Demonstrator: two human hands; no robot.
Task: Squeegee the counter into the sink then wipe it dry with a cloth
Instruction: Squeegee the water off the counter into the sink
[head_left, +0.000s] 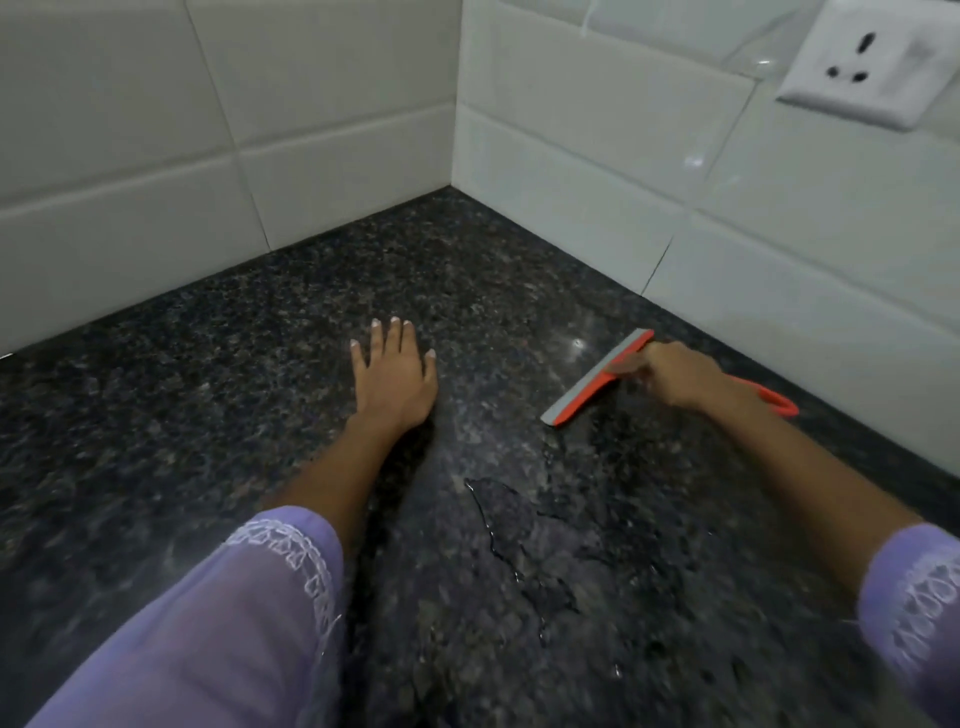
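The orange plastic squeegee with a grey rubber blade (597, 376) is gripped at its handle by the right hand (672, 375) on the wet speckled black granite counter (519, 545) — light, stiff, likely slippery; the left hand (393, 373) is laid flat, fingers straight.

No readable text, labels, brands or numbers on any surface.

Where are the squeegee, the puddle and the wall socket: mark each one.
squeegee (597, 378): head view, on the grey blade strip, mid-length.
puddle (524, 525): head view, on the water film near its left outline.
wall socket (865, 65): head view, on the white faceplate among the three pin holes.
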